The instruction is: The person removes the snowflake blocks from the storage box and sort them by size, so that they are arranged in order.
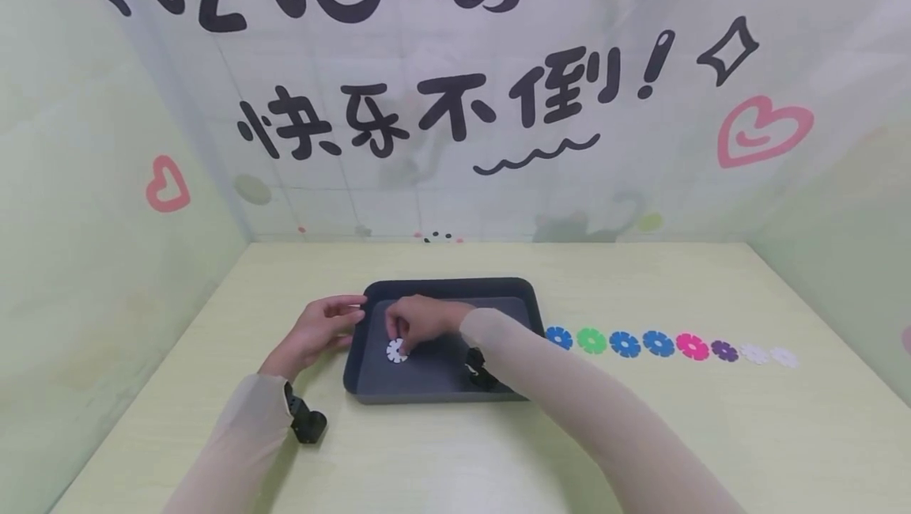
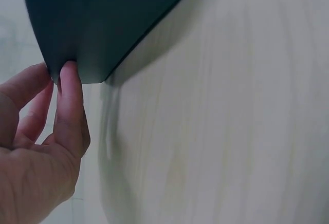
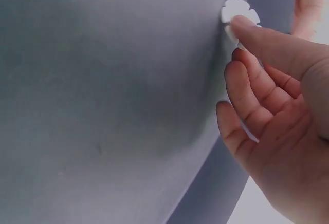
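Observation:
My right hand [image 1: 427, 318] reaches over the dark grey tray [image 1: 444, 397] and pinches a white snowflake disc [image 1: 396, 351] between thumb and fingers. Up close in the right wrist view, the thumb lies across the face of the white disc [image 3: 240, 11], whose notched petals stick out past it. My left hand [image 1: 316, 332] holds the tray's left side near the far corner. In the left wrist view its fingertips grip the edge of the dark tray [image 2: 103, 23]. The grey floor of the tray [image 3: 103, 106] fills most of the right wrist view.
To the tray's right, a row of flat discs runs along the pale wooden table [image 1: 455, 459]: blue [image 1: 558, 338], green [image 1: 591, 341], two more blue, pink [image 1: 693, 346], purple [image 1: 724, 351] and two white [image 1: 754, 353]. Printed cloth walls [image 1: 427, 205] enclose the back and sides.

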The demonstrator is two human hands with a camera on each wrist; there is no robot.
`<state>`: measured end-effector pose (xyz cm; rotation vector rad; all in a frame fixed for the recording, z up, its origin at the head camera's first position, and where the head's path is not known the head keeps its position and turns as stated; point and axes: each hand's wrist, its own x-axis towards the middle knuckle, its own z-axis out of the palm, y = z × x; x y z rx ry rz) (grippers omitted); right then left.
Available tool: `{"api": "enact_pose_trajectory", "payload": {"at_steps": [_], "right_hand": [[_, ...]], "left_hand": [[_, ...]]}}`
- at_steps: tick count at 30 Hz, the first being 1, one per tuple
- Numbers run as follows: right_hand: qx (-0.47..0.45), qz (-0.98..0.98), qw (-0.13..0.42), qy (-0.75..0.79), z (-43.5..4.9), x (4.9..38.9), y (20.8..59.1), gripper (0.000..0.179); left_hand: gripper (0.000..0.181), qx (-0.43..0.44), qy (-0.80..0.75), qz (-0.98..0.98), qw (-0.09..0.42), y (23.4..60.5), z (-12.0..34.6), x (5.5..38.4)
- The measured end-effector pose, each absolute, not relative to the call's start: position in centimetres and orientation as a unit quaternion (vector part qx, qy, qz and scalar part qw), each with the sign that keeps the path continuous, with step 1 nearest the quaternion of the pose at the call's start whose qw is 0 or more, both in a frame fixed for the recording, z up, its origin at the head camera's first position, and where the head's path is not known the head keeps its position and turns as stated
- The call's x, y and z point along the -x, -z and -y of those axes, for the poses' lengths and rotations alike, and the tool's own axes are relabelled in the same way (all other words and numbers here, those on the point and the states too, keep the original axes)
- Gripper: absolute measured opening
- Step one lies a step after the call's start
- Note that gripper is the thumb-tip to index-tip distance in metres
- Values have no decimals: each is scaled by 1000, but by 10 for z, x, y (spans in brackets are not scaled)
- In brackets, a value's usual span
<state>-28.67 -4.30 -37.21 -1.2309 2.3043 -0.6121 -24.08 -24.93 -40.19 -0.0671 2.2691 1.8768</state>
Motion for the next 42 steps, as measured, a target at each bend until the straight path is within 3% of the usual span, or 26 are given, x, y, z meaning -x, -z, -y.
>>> {"api": "enact_pose_trajectory", "payload": {"at_steps": [7,17,31,42], "right_hand": [[435,-833,229,253,12,292,360,11],[408,-850,152,298,-60,307,342,10],[275,-895,60,346,-216,305,343,18],[139,-939,42,312,-331,289,365,34]], "left_hand": [[46,28,-634,-767,95,403,247,242],[46,24,-625,-775,92,402,250,239],[46,20,-624,-775,96,399,249,239],[46,20,-622,-777,97,399,250,239]]}}
